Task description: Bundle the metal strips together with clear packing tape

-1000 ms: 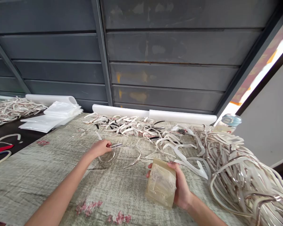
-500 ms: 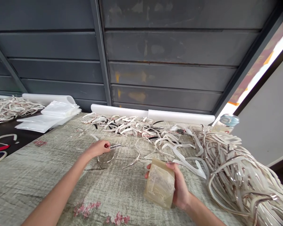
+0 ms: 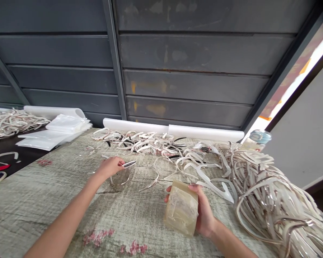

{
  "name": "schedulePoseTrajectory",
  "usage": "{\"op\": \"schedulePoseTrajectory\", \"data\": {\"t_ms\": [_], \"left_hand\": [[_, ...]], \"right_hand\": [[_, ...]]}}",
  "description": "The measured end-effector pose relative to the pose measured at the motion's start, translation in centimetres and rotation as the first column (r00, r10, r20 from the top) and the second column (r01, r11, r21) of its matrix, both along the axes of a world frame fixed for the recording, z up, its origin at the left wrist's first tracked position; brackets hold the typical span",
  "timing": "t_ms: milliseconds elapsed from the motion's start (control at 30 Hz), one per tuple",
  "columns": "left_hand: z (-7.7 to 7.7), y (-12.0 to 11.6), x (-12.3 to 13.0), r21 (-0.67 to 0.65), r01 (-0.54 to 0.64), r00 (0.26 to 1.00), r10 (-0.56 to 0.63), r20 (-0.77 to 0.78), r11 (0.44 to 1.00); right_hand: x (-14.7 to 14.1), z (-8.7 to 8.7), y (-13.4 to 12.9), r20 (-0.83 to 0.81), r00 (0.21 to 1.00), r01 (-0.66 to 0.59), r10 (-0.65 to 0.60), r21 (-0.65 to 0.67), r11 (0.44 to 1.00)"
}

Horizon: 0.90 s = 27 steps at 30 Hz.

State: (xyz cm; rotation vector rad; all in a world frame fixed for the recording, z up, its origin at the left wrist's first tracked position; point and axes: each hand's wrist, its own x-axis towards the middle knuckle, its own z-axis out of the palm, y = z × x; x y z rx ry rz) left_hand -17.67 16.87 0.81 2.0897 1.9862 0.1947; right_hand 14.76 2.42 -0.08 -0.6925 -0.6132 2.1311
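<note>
Your left fingers (image 3: 117,164) pinch a slim silver metal tool (image 3: 129,164) at 12 o'clock, apparently to reach the curved clear plastic strip (image 3: 121,180) on the mottled grey desk (image 3: 43,204). Your right fingers (image 3: 195,187) wrap a translucent amber block (image 3: 181,208) at 5 o'clock, seemingly to keep it steady.

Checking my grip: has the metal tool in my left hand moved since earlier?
Yes: the metal tool tilted, its tip rising away from the curved strip below.

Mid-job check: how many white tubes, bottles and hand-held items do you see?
White tubes: 3
Bottle: 1
Hand-held items: 2 (amber block in right hand; silver tool in left hand)
Total: 6
</note>
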Motion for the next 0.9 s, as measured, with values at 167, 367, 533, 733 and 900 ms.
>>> {"op": "schedulePoseTrajectory", "data": {"t_ms": [167,367,533,733,900], "left_hand": [[-0.7,0.1,-0.1,0.019,0.031,0.998,-0.030,-0.055,0.999],[-1.6,0.3,-0.2,0.051,0.070,0.996,-0.068,-0.049,0.996],[-1.6,0.1,0.0,0.112,0.048,0.999,-0.046,-0.013,0.993],[0.1,-0.6,1.6,0.240,-0.053,0.985,0.012,0.170,0.969],[1.3,-3.3,5.4,0.171,-0.008,0.881,-0.074,0.467,0.985]], "right_hand": [[0.0,0.0,0.0,0.020,1.000,0.012,-0.012,0.007,1.000],[-0.1,0.1,0.0,0.032,0.999,0.024,-0.024,-0.004,1.000],[-0.1,0.1,-0.1,0.033,0.999,0.015,-0.015,-0.009,1.000],[0.0,0.2,0.0,0.025,1.000,0.008,-0.008,-0.003,1.000],[-0.1,0.1,0.1,0.012,1.000,0.004,-0.004,0.001,1.000]]}}
